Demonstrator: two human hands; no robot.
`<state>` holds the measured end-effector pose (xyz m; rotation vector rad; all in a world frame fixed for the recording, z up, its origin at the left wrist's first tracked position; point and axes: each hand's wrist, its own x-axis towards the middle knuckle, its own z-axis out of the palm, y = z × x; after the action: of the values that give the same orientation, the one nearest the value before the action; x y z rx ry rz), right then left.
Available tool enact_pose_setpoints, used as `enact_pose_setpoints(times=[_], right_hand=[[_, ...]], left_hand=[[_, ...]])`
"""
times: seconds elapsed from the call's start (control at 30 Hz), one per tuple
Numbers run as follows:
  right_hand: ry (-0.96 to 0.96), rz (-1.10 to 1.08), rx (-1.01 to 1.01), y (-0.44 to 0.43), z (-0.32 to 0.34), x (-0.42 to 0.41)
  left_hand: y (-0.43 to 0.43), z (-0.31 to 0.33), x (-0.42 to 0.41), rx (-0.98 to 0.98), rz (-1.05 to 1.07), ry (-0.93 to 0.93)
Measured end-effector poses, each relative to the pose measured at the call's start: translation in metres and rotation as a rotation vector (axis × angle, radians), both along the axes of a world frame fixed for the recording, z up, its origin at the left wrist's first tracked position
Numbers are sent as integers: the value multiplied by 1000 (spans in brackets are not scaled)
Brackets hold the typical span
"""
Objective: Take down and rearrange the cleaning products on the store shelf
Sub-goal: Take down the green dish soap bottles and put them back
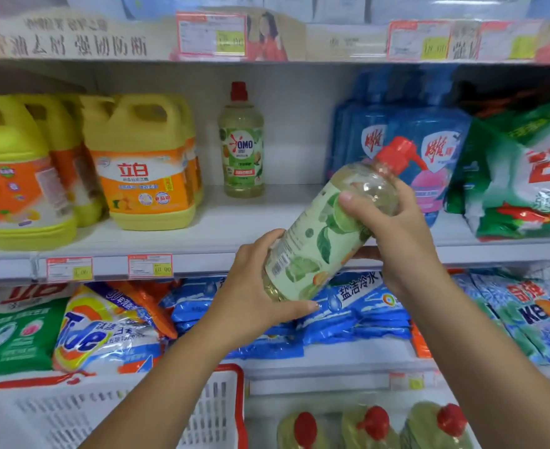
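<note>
The bottle [319,241] is clear plastic holding pale yellow liquid, with a green leaf label and a red pump cap. It is held slanted in the air in front of the middle shelf [202,228], its long axis running from base at lower left to cap at upper right. The left hand [254,286] cups the base with fingers curled under it. The right hand [393,228] wraps the shoulder below the cap, and both forearms reach forward

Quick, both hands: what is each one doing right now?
Left hand: grips the base of the tilted pump bottle.
Right hand: grips the same bottle just below its neck.
</note>
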<state>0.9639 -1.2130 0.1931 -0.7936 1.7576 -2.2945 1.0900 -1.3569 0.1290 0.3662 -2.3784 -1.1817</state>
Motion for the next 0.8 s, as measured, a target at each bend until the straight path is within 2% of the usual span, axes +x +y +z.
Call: enact_pose_setpoints(times=[0.1, 0.17, 0.27, 0.37, 0.47, 0.53, 0.6, 0.67, 0.8], right_hand=[[114, 64, 57, 3, -6, -4], [91, 151, 44, 3, -11, -6], [32, 304, -22, 2, -14, -9], [-5, 284, 2, -2, -12, -9], [173, 87, 186, -5, -4, -7], [177, 7, 127, -5, -4, -7], [141, 16, 53, -4, -5, -10], [107, 91, 24, 0, -7, -15], [87, 253, 15, 6, -8, -19]], left_hand=[[-7, -1, 3, 199, -133, -135], [-13, -2, 5, 318, -248, -189], [-19, -3, 10, 454, -315, -129], [-17, -4, 9, 390, -151, 6], [-1, -2, 4, 182, 69, 111], [2, 2, 2, 43, 145, 114], [-7, 9, 5, 15, 82, 70], [-18, 14, 11, 87, -59, -39], [-22, 9, 16, 434, -367, -150]])
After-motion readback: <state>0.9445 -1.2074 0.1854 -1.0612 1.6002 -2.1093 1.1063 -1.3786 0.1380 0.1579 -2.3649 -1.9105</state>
